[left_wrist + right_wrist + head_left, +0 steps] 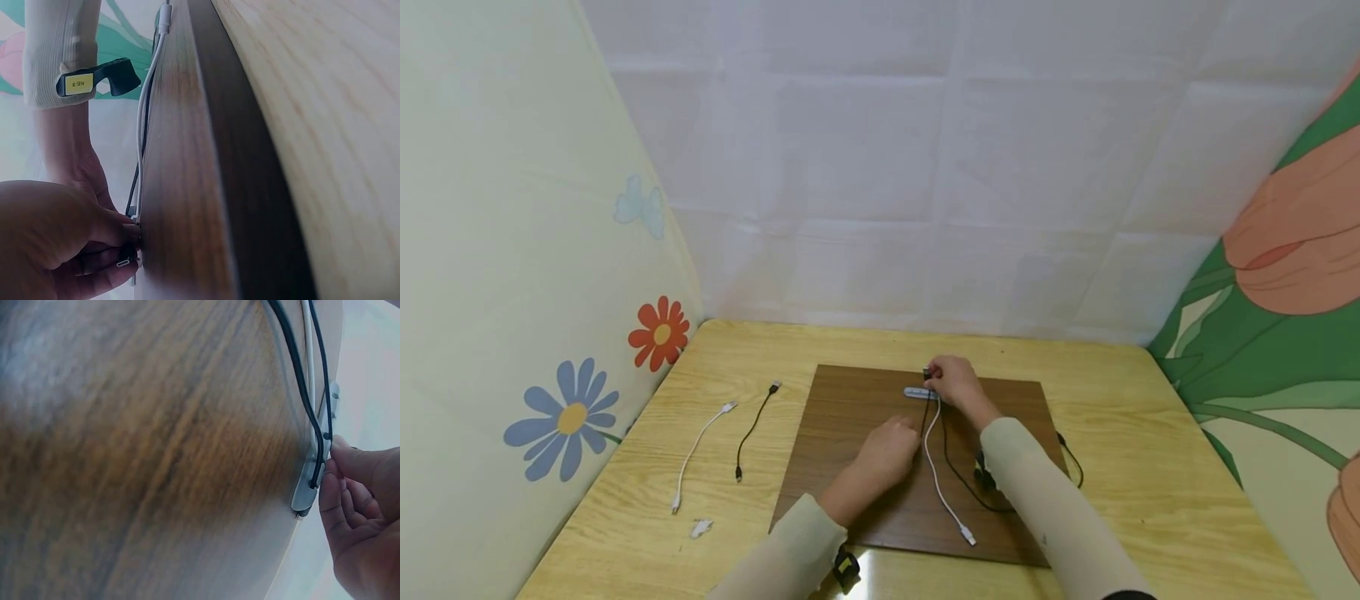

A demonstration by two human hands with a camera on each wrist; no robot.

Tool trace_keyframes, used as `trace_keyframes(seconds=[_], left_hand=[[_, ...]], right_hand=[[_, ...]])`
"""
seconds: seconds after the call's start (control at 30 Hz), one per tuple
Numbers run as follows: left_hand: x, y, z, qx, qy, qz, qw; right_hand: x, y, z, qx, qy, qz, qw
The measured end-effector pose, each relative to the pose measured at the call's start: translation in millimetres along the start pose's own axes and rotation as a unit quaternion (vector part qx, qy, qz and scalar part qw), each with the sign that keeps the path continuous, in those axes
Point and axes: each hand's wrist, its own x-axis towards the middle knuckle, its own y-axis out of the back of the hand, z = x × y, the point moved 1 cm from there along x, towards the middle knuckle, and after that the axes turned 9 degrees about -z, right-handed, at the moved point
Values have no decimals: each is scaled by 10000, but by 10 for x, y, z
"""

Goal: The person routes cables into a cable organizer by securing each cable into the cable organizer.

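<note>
The pale cable holder point(917, 392) sits on the brown board point(842, 433), at its far side. The right hand point(955, 382) is there too, its thumb and finger pinching one end of a thin black cable point(925, 417). The left hand point(887, 452), nearer and to the left, pinches a small black plug point(127, 255). A white cable point(934, 475) and a curvy black cable point(951, 467) run from the holder toward the near side. Left of the board, a white cord point(690, 454), a black cord point(748, 435) and a white scrap point(701, 528) lie on the yellow table point(1165, 483).
</note>
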Motion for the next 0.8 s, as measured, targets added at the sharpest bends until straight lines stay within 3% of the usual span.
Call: trace_keyframes(seconds=[0.47,0.8], left_hand=[[6,-12,-1,31,6,116,9999],[-28,-32,21,3,172,-63,9998]], right_hand=[[-21,41,-62,-14,-174,-151,9997],[47,-13,27,-100,-255,-180,9995]])
